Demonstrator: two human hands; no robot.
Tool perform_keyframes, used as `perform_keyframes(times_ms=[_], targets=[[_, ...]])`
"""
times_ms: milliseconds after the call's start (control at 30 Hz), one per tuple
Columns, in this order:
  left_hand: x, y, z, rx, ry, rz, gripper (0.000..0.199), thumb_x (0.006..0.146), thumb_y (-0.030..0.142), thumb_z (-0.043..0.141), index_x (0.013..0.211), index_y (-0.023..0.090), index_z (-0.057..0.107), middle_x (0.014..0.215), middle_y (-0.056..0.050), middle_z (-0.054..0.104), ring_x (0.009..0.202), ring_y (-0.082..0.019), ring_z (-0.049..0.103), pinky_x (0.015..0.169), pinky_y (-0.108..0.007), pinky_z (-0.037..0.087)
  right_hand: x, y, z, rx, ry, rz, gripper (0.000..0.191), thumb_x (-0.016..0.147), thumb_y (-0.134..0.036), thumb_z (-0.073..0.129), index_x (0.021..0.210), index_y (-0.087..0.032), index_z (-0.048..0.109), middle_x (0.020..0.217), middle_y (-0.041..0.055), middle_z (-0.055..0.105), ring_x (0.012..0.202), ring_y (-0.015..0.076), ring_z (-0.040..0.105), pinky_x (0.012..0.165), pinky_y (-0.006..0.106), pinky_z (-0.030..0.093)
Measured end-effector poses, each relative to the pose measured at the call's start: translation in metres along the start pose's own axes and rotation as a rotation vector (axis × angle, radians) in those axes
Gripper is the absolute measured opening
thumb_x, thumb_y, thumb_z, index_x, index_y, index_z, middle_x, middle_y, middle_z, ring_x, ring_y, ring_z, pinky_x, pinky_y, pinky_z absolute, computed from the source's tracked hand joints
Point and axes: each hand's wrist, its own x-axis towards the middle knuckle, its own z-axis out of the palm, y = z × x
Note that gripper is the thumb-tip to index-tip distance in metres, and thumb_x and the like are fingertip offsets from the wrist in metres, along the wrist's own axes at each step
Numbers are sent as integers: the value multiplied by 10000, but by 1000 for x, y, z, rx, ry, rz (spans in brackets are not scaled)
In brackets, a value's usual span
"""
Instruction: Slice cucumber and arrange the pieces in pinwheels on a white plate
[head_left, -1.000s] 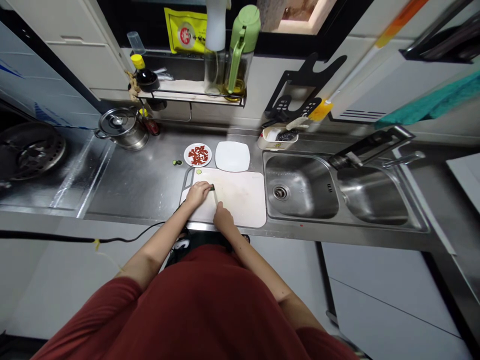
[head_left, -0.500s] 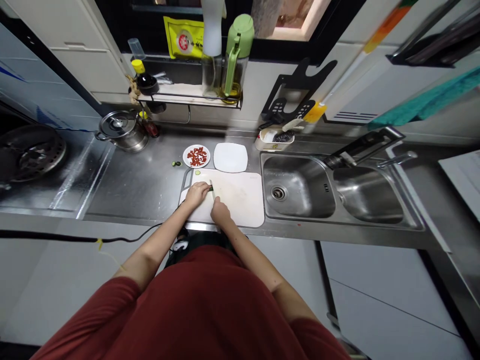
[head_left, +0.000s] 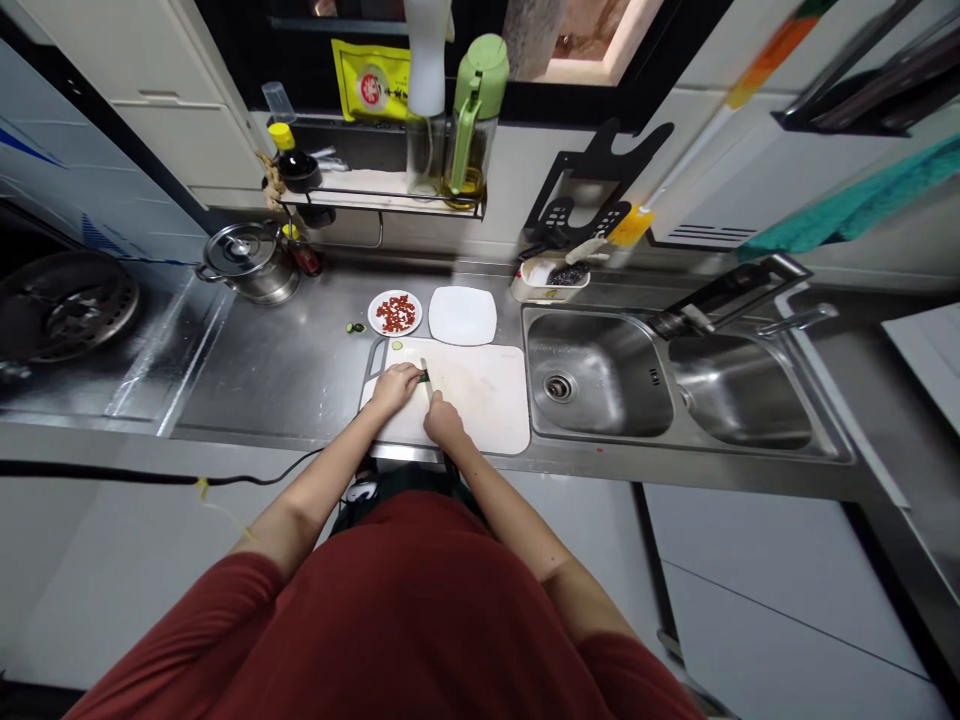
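On the white cutting board [head_left: 487, 400], my left hand [head_left: 396, 386] is closed over a small green piece of cucumber [head_left: 424, 377], most of it hidden by the fingers. My right hand [head_left: 444, 419] grips a knife [head_left: 427, 384], its blade pointing away from me and standing against the cucumber, just right of the left fingertips. A pale cucumber slice [head_left: 397, 345] lies near the board's far left corner. Off the board, dark green cucumber ends [head_left: 355, 328] rest on the steel counter. Beyond stand a round plate [head_left: 372, 318] of chopped red pieces and a white square plate [head_left: 463, 316].
A double steel sink [head_left: 600, 375] with a tap [head_left: 799, 318] is to the right. At the left are a lidded pot [head_left: 251, 265] and a stove [head_left: 67, 305]. A wall rack [head_left: 375, 195] above the counter carries bottles, including a green-topped oil bottle [head_left: 480, 80].
Both hands stay in nearly the same place, the knife still at the cucumber. The whole view has shifted very slightly.
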Motion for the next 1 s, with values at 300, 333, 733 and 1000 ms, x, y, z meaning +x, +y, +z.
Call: perform_keyframes(times_ms=[300,333,733,1000], targets=[[-1,3,-2,-19,3,-27,244,885,234,474,1030,220,669,1019,-55,656,981,-193,577,887,-323,453,-19,14,4,-21,-68,23,287,855,-117,397,1141,-128,409,998,147,634,922,249,626,736,311,449],[-1,4,-3,-28,2,-39,246,885,240,476,1040,220,666,1026,-56,655,986,-191,576,894,-321,452,-21,16,3,-22,-73,24,286,858,-117,391,1142,-130,411,998,146,635,918,245,625,735,307,446],[-4,2,-10,-225,117,-206,299,897,281,457,1116,198,643,1144,-71,636,1059,-203,578,951,-325,440,-27,51,-33,-330,117,-153,315,914,-140,331,1204,-183,448,917,110,623,823,214,599,721,302,393],[7,-7,-12,-664,272,-433,353,874,393,481,1081,162,649,1006,-74,678,925,-172,627,839,-285,492,-19,80,-49,-458,547,-188,360,919,-175,372,1238,-215,534,907,109,537,822,217,465,731,331,290]])
